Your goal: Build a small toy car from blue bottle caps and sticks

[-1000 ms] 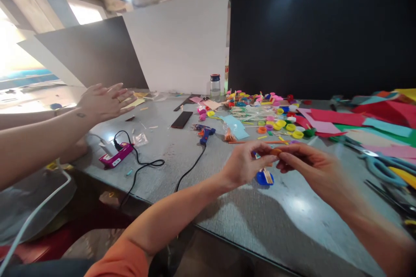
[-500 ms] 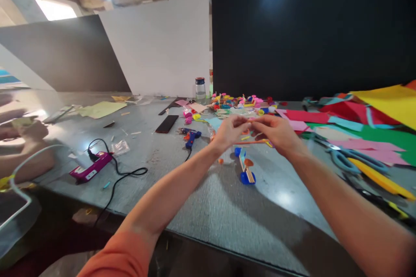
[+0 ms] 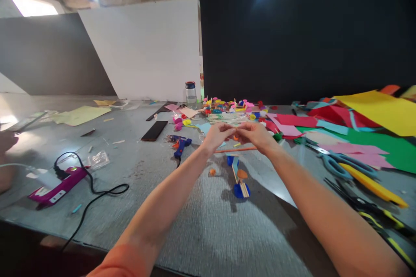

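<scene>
Orange bit (image 3: 235, 138) shows right at the fingers (image 3: 244, 130) of the left hand (image 3: 217, 136) and the right hand (image 3: 258, 135), above the bench (image 3: 195, 229) and beyond the model (image 3: 236, 176), a strip with blue caps and an orange disc. Both hands' fingers are drawn together, their tips meeting, but I cannot tell whether they are clamped on the bit or it sits just behind them. This seems to be fine fingertip work: best to steady the small part with one hand, make slight turns with the other, press softly, and look before letting go, since the knuckles hide so much. Keep the wrists high, because the model lies between the forearms and a dropped elbow could knock it. An orange ball (image 3: 212, 172) rests near the model on its left and would likely roll if brushed. Just beyond the model an orange stick (image 3: 236, 150) lies crosswise. Farther left of the model is the glue gun (image 3: 182, 143), wisely treated as hot, so swing the left sleeve wide of it; past that lies the phone (image 3: 154, 130). Well behind the model are the heaped caps (image 3: 234, 105) and the bottle (image 3: 191, 93). Well right of the model lie paper (image 3: 354, 146), scissors (image 3: 338, 162) and a yellow cutter (image 3: 373, 185), best kept clear of the right forearm.
</scene>
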`<state>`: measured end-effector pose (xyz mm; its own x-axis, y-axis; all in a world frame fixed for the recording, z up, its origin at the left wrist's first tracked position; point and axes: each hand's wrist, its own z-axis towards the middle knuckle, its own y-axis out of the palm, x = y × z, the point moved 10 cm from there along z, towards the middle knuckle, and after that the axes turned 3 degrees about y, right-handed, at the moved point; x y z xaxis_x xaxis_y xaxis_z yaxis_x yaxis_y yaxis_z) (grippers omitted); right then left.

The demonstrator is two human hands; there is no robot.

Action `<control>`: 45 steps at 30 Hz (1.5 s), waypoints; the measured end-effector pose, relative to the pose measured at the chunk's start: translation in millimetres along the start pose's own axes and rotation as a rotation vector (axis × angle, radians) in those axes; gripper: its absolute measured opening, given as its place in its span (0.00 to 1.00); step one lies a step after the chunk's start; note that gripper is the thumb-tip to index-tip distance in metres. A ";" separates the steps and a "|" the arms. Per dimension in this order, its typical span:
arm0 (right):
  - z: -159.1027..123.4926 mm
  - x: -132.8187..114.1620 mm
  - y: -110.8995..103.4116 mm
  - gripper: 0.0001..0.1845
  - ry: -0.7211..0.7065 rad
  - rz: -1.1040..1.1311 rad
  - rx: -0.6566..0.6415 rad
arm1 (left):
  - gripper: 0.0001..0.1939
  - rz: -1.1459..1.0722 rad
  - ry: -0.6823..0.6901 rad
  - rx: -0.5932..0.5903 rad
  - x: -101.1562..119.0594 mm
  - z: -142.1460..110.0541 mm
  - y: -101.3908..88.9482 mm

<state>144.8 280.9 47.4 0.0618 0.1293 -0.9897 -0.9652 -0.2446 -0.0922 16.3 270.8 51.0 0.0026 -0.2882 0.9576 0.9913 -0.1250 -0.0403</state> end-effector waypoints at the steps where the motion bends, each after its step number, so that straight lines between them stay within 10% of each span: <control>1: 0.7 0.4 -0.3 0.15 -0.001 -0.001 0.001 | 0.03 0.003 0.003 0.006 -0.3 0.7 -0.4; 45: 2.8 9.0 -4.1 0.14 0.051 0.016 0.015 | 0.02 0.022 -0.030 0.036 -5.7 -1.6 -0.4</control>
<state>148.7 285.8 39.2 0.0593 0.0761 -0.9953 -0.9698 -0.2318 -0.0755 15.6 270.9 45.2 0.0282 -0.2622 0.9646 0.9950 -0.0848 -0.0521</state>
